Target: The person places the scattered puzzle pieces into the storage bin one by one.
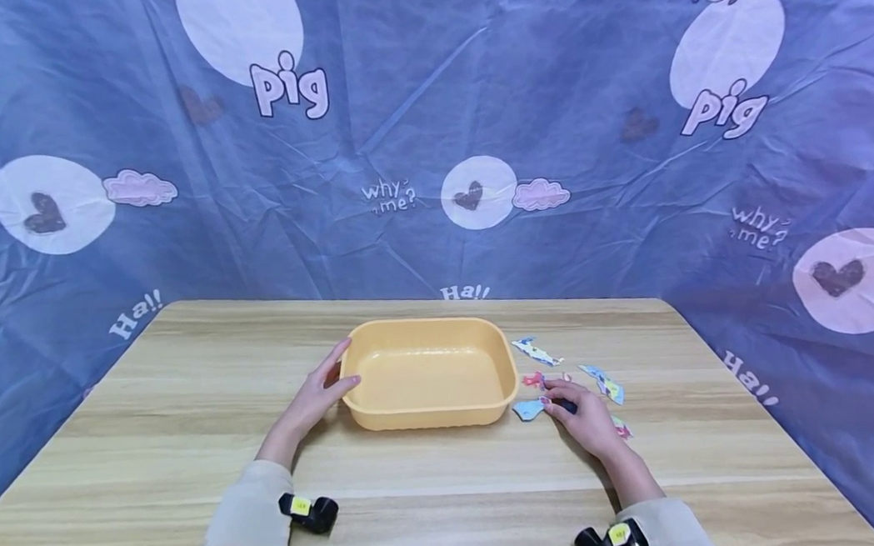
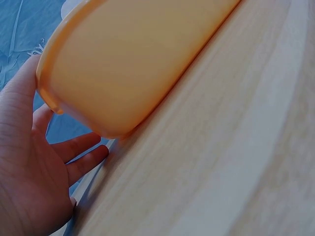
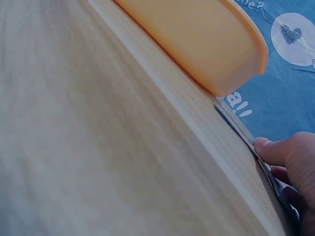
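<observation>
A pale orange plastic basin (image 1: 431,419) stands upright on the wooden table, with nothing visible inside. At its left end my left hand (image 1: 322,391) holds the rim; the left wrist view shows the thumb over the rim and fingers against the end wall. To the basin's right, my right hand (image 1: 584,414) pinches a light-blue scrap (image 1: 528,409) that looks like printed paper, low over the table. A dark patch shows under its fingers, unclear what. Around that hand lie a red scrap (image 1: 534,380), a white-and-blue one (image 1: 538,351), a blue-yellow one (image 1: 603,384) and a pinkish one (image 1: 623,428).
The wooden table (image 1: 153,424) stretches to both sides and in front of the basin. Behind it hangs a blue printed cloth (image 1: 399,142), which also closes off the left and right sides. A small black camera sits on each wrist.
</observation>
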Demonstrator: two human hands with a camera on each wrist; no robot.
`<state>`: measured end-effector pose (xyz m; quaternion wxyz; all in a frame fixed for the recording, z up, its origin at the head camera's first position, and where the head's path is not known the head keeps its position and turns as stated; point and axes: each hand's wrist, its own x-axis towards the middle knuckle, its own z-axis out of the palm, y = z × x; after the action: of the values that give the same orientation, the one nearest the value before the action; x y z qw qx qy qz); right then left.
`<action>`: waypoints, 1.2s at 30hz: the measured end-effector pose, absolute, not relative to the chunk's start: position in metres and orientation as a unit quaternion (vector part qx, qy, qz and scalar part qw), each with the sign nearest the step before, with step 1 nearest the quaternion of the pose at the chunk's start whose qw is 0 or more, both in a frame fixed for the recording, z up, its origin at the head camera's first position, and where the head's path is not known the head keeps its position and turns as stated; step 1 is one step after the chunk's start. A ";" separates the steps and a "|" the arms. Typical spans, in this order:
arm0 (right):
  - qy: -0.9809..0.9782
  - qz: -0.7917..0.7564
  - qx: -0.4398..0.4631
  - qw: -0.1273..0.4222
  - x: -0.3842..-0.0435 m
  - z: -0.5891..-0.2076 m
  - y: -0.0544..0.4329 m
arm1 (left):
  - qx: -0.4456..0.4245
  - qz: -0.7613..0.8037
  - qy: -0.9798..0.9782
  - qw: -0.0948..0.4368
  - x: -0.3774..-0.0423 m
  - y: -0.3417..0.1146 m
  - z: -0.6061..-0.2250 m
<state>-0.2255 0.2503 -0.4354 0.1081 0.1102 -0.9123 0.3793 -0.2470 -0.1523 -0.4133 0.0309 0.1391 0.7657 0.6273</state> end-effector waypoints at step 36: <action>-0.899 0.406 0.061 0.152 -0.241 -0.400 0.259 | 0.149 0.626 0.765 0.025 -0.237 -0.147 -0.400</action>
<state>-0.2414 0.2592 -0.3999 0.1518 0.0606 -0.8991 0.4060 -0.2366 -0.1470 -0.3998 0.0253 0.1487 0.7650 0.6262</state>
